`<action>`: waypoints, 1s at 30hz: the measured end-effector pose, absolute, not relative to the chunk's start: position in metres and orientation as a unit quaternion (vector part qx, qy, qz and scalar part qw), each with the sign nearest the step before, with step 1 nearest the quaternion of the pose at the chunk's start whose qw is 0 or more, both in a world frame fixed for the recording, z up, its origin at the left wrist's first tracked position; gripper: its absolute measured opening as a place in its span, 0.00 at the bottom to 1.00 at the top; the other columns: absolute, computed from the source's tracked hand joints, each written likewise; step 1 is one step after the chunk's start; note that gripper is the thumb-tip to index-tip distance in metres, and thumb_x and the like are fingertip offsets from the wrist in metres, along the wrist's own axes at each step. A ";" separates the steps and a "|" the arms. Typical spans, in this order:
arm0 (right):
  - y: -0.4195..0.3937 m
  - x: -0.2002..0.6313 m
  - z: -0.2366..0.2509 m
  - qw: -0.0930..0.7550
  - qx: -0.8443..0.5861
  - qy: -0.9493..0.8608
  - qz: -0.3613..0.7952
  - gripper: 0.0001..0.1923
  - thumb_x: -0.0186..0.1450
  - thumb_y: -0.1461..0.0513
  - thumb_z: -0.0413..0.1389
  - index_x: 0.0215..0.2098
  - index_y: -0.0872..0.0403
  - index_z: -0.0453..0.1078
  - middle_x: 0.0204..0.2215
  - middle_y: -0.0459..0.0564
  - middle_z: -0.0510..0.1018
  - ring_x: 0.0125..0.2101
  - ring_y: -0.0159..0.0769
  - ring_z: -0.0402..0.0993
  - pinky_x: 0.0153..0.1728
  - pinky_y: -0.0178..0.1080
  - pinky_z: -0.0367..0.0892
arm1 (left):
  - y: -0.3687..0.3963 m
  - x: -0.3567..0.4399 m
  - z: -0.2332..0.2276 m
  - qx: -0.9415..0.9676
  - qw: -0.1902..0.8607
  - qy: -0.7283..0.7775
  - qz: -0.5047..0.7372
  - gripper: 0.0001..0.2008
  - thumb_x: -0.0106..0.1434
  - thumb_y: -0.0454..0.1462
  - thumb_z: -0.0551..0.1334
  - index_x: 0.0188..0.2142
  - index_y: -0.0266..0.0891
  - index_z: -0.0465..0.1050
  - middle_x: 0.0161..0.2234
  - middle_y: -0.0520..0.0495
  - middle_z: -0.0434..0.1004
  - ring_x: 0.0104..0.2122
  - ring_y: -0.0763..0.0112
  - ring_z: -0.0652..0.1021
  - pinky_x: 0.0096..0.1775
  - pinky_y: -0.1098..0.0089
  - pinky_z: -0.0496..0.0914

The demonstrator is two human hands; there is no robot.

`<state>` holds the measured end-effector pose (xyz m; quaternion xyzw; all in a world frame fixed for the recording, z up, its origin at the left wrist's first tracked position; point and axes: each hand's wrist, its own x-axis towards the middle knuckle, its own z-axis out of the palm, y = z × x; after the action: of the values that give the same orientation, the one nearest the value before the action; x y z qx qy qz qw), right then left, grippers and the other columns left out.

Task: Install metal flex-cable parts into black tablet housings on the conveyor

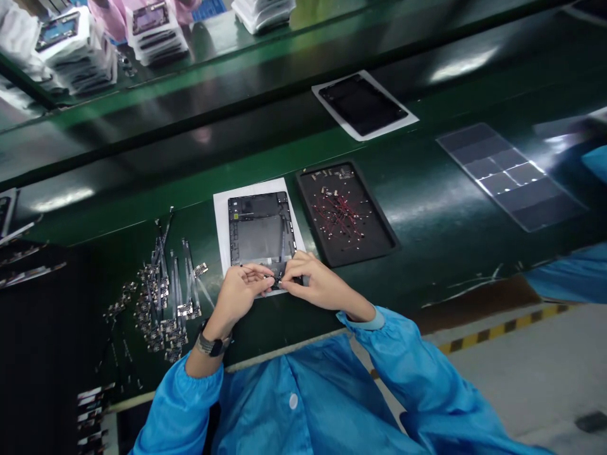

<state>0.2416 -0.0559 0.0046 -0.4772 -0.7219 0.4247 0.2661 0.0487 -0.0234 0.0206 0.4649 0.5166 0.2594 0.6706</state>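
Note:
Before me a black tablet housing [260, 237] lies on a white sheet [222, 218] on the green bench. Both hands meet over its near end, fingertips close together. My left hand [244, 287], with a watch on the wrist, pinches a small dark part that is too small to name. From the other side my right hand [310, 281] pinches at the same spot, and its fingers hide what is between them. Left of the housing lies a pile of small circuit boards with flat ribbon cables [164, 297].
A black tray [386, 237] holds red wires and small parts, right of the housing. Farther back another dark tablet panel [363, 104] rests on white paper. A clear sheet [509, 177] lies at right. Stacks of wrapped panels [78, 54] stand on the upper shelf, near a person's pink sleeve [108, 16].

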 end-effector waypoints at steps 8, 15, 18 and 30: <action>-0.051 0.249 0.014 0.226 -0.444 -0.742 0.448 0.11 0.68 0.63 0.56 0.27 0.53 0.74 0.29 0.47 0.76 0.39 0.40 0.63 0.45 0.44 0.56 | -0.021 0.051 0.023 0.488 0.669 0.514 0.223 0.06 0.47 0.34 0.71 0.27 0.35 0.79 0.16 0.49 0.74 0.18 0.72 0.72 0.23 0.73 0.68; -0.050 0.251 0.012 0.229 -0.434 -0.743 0.455 0.10 0.68 0.62 0.56 0.31 0.52 0.77 0.31 0.47 0.79 0.38 0.40 0.63 0.45 0.44 0.56 | -0.018 0.049 0.018 0.491 0.682 0.497 0.216 0.07 0.46 0.35 0.72 0.26 0.35 0.80 0.16 0.49 0.75 0.17 0.73 0.72 0.23 0.73 0.68; -0.050 0.252 0.009 0.227 -0.432 -0.744 0.457 0.10 0.69 0.61 0.56 0.31 0.52 0.77 0.31 0.48 0.79 0.39 0.41 0.64 0.45 0.45 0.56 | -0.017 0.049 0.017 0.490 0.684 0.496 0.213 0.08 0.45 0.35 0.73 0.26 0.35 0.80 0.16 0.49 0.75 0.17 0.73 0.72 0.23 0.73 0.68; -0.052 0.246 0.008 0.242 -0.466 -0.722 0.449 0.10 0.66 0.66 0.56 0.26 0.53 0.74 0.27 0.47 0.76 0.38 0.39 0.65 0.45 0.43 0.58 | -0.020 0.052 0.022 0.477 0.667 0.524 0.230 0.08 0.46 0.35 0.73 0.27 0.35 0.80 0.17 0.49 0.74 0.18 0.71 0.74 0.24 0.71 0.71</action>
<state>0.2464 -0.0520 0.0075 -0.4664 -0.7225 0.4495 0.2420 0.0521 -0.0198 0.0221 0.4767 0.5242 0.2303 0.6670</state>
